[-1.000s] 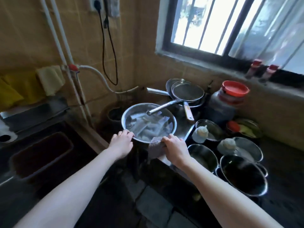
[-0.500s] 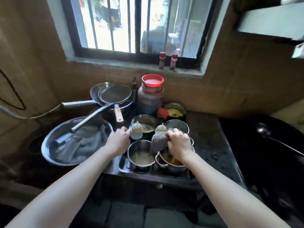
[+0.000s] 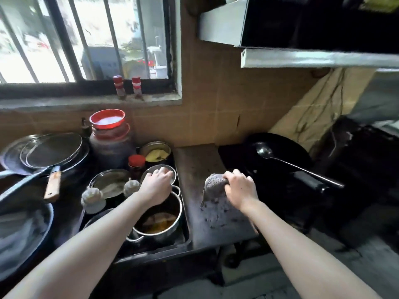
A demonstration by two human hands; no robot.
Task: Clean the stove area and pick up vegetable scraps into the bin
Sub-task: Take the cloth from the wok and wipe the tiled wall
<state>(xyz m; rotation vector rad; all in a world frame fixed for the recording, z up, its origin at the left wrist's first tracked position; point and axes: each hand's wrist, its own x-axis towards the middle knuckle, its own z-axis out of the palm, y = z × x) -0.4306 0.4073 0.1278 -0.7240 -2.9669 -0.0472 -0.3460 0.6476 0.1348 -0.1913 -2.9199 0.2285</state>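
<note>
Left hand (image 3: 156, 186), left of wok (image 3: 278, 152): fingers (image 3: 166, 172) bent over steel bowl (image 3: 170, 180) rim; grip not discernible. Right hand (image 3: 239, 188), just left of wok: fingers curled round bunched grey cloth (image 3: 213, 184), which protrudes leftward, trailing down to desk (image 3: 194, 165).

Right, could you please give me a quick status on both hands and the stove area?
Right hand grips grey cloth at the counter slab beside the wok. Left hand on steel bowl rim, grip unclear. Ladle in the wok; no scraps seen.
</note>
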